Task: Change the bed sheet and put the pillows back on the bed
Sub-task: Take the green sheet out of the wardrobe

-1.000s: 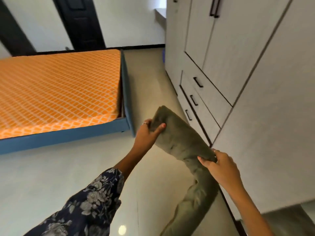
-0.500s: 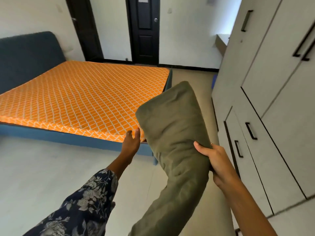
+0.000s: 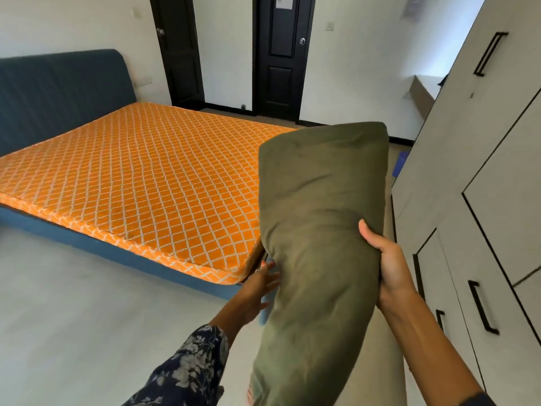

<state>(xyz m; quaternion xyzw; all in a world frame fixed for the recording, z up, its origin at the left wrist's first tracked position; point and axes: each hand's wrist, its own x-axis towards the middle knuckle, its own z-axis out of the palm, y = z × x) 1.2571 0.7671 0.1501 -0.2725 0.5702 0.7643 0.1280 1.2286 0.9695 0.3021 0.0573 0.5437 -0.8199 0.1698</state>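
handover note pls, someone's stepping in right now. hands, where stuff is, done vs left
Right hand grips the folded olive sheet, held upright in the air near the bed's foot corner.
Left hand rests flat against the sheet's left edge, fingers straight.
Mattress is bare on the blue bed frame; the old sheet is off.
Left: unfold and spread the sheet, tuck it, put pillows back. No pillows in view.

Folded olive sheet [image 3: 319,230] held upright beside bare orange mattress [image 3: 140,168].
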